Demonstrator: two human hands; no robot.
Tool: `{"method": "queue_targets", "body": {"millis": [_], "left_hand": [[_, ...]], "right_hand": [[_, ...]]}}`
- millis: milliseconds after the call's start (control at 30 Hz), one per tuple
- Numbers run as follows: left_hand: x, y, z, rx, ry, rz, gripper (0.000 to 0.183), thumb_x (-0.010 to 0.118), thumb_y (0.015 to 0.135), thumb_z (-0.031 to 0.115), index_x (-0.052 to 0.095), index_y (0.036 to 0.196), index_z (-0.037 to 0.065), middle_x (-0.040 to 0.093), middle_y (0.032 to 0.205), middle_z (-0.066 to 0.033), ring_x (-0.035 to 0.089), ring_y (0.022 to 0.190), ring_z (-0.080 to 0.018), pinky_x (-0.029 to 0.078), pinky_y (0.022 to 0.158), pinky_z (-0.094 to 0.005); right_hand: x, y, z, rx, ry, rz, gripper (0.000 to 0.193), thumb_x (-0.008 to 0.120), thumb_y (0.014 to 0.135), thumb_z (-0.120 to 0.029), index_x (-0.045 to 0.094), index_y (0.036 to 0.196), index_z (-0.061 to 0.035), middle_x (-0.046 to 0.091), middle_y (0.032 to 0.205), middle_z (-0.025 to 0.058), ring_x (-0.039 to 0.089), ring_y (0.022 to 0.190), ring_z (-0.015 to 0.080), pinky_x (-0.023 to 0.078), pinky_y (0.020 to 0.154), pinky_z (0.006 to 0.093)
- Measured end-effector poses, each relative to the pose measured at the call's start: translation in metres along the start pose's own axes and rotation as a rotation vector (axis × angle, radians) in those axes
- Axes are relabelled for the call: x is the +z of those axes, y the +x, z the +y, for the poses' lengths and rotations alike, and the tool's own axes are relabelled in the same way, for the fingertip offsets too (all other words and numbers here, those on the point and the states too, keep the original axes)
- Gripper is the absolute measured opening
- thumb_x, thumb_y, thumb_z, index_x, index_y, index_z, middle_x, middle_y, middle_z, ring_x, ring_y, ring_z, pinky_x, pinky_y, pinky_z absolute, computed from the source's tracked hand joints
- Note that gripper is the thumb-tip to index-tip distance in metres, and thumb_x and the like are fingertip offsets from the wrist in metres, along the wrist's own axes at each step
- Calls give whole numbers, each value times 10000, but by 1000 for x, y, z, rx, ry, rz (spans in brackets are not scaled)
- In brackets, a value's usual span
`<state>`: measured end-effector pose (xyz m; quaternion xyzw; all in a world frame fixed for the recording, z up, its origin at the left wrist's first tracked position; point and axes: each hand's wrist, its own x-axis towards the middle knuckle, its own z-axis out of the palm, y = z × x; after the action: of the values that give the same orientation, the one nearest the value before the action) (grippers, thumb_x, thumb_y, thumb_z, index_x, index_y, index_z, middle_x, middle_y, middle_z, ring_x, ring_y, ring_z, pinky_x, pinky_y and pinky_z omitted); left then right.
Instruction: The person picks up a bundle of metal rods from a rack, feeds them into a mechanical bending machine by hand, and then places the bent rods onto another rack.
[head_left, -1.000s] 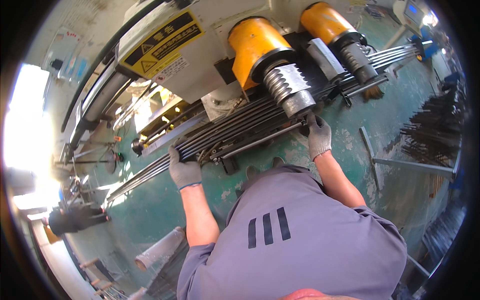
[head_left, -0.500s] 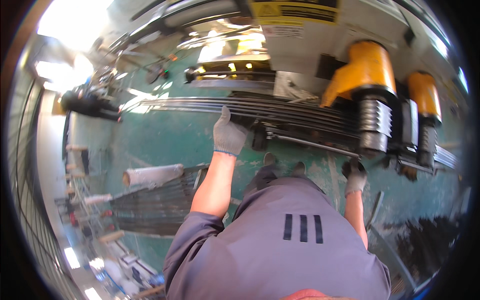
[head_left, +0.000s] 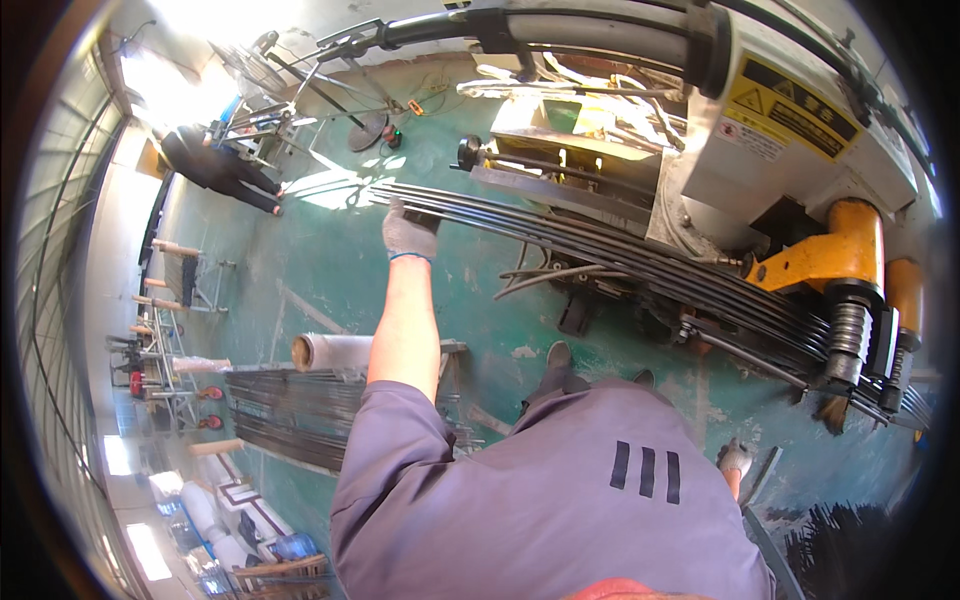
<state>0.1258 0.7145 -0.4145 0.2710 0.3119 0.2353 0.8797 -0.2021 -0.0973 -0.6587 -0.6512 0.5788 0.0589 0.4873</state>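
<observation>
Below the right hand (head_left: 736,457), the grey shirt (head_left: 540,500) hides most of the forearm (head_left: 735,484).

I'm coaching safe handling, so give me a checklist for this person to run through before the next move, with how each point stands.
1. Left hand gloved and at the end of the rods: ok.
2. Left hand's grip firm: cannot tell, its underside is hidden.
3. Right hand gloved and away from the rods: ok.
4. Right hand helping to steady the rods: not ok, it is apart from them.
5. Co-worker away from the rod ends: ok.
6. Machine switched off: cannot tell.
</observation>
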Motion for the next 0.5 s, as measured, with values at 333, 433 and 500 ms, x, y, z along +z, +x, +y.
{"method": "queue_targets", "body": {"millis": [333, 433, 500], "left_hand": [[-33, 82, 66, 128, 340, -127, 228, 604, 1084, 143, 609, 1305, 88, 722, 1148, -134, 745, 983, -304, 660, 809, -497], [-31, 60, 67, 98, 441, -197, 214, 599, 1084, 144, 638, 1278, 61, 725, 1136, -121, 745, 984, -295, 654, 828, -494], [-33, 52, 71, 83, 531, -232, 200, 562, 1102, 170, 650, 1226, 41, 721, 1123, -113, 740, 992, -278, 646, 861, -476]], "right_hand": [[52, -132, 23, -5, -161, 23, 208, 664, 1029, -194, 706, 974, 2, 673, 711, 68, 601, 551, 177, 427, 467, 344], [56, -130, 20, -34, -194, 11, 219, 670, 1021, -191, 719, 933, 3, 676, 711, 67, 611, 564, 178, 446, 492, 347], [59, -119, 17, -87, -212, -5, 241, 673, 1019, -203, 727, 910, 5, 687, 722, 68, 616, 573, 177, 457, 511, 350]]}}
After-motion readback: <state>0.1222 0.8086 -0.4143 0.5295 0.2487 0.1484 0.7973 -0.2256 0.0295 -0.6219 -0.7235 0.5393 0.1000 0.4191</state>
